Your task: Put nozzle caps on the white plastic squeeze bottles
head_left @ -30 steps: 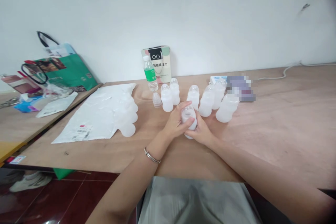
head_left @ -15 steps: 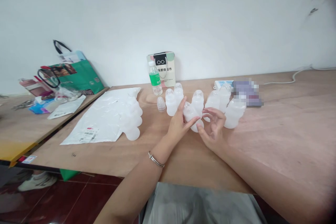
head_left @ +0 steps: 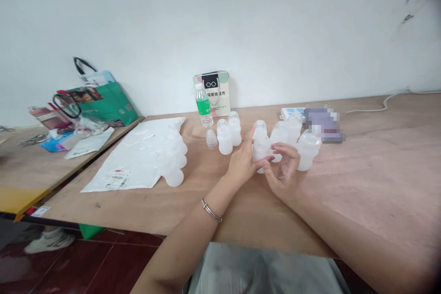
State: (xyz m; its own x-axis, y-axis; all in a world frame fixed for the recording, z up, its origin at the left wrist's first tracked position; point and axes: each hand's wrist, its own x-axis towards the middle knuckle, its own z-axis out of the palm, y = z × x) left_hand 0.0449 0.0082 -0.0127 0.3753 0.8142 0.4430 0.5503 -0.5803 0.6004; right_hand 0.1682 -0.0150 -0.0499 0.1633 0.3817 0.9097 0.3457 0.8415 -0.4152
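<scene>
1. Bottle (head_left: 261,150), frosted white, is in the left hand (head_left: 242,160), whose fingers wrap round it, nearer than the water bottle (head_left: 205,106) and to its right.
2. The right hand (head_left: 284,170) is half curled beside it; whether it grips, I cannot tell.
3. The frosted one looks light, smooth, perhaps slippery; its body seems a safer hold than its top.
4. A clear dome (head_left: 211,139) stands just in front of the water bottle.

Standing bottles (head_left: 225,143) right of mailer (head_left: 132,151)
</scene>
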